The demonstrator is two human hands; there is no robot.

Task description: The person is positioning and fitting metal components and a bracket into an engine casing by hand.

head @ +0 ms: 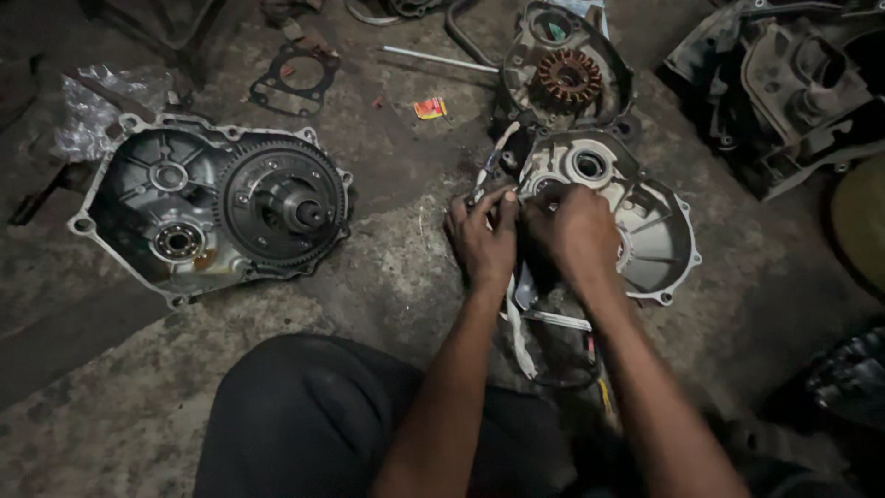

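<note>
We seem to be fitting something into the cover (pixel 659 231) on the floor (pixel 396 267), right of the geared case (pixel 212 207). Next likely needs careful seating. Left hand (pixel 484 240) and right hand (pixel 576 235): fingers curled on its near-left edge; whether they pinch anything, we cannot tell.
</note>
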